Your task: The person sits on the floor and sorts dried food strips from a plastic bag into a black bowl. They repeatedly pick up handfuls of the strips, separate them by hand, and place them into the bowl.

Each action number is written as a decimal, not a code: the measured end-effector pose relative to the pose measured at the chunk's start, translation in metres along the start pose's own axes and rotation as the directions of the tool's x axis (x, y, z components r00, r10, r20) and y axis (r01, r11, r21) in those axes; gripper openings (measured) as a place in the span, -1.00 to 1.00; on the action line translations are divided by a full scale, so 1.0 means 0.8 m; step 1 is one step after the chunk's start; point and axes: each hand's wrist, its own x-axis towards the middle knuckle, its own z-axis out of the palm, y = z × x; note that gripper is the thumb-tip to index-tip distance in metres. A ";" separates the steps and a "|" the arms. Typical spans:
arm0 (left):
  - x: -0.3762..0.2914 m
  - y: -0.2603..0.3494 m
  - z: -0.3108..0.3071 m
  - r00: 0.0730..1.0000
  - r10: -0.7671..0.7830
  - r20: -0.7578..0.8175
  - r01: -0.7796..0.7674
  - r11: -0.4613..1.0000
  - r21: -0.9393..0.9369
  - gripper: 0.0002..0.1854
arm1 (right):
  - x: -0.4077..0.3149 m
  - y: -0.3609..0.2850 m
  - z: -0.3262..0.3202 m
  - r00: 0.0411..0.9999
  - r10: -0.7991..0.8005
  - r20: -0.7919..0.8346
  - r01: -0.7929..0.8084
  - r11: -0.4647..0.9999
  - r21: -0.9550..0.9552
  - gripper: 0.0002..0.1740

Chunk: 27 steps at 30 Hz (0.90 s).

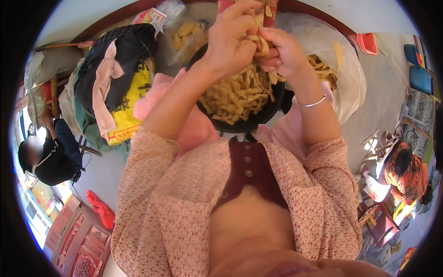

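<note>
Both hands meet above a black round basin point(266, 119) on the person's lap side. My left hand point(232, 43) and my right hand point(285, 52) grip one pale yellow strip point(262, 48), seemingly tofu skin, which is looped between the fingers. Below them, the basin holds a heap of short, knotted-looking yellow pieces point(238, 95). To the right, a clear plastic bag point(349, 83) lies open with long loose strips point(322, 71) inside. Beyond the hands, a red patterned cloth point(271, 15) carries some strips. My left hand hides part of the basin's far rim.
Left of the basin lie a yellow printed sack point(128, 114), dark clothing point(104, 76) and a pink cloth strip point(105, 86). A plastic bag of yellow pieces point(187, 34) stands behind. One person point(52, 155) sits at far left, another point(406, 169) at far right.
</note>
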 end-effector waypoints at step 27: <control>-0.015 -0.020 -0.013 0.945 -0.291 0.148 0.273 0.953 0.131 -0.90 | 0.004 0.003 -0.021 0.965 -0.263 -0.007 0.259 0.952 -0.160 -0.78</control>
